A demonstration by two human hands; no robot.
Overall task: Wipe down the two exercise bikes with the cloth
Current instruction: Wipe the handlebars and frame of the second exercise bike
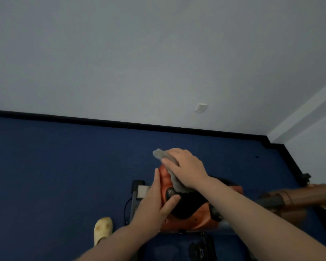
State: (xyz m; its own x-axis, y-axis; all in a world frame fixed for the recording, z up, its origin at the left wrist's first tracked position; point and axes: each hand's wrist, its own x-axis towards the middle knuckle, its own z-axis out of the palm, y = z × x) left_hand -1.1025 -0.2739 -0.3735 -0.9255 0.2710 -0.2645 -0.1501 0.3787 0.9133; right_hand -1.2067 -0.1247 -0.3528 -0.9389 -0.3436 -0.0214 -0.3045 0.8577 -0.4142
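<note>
An orange and black exercise bike (192, 217) stands below me on the blue floor, seen from above. My right hand (186, 166) presses a grey cloth (167, 164) onto the front top of the orange housing, and one end of the cloth sticks out past my fingers. My left hand (154, 200) grips the left side of the housing, thumb on the black part. A brown and grey part of a second bike (294, 196) reaches in from the right edge, blurred.
A grey base plate with a black cable (137, 194) lies left of the bike. My foot in a pale slipper (103, 228) stands at the lower left. A black skirting (120, 123) runs along the white wall with a socket (201, 107). A black pedal (201, 247) shows at the bottom.
</note>
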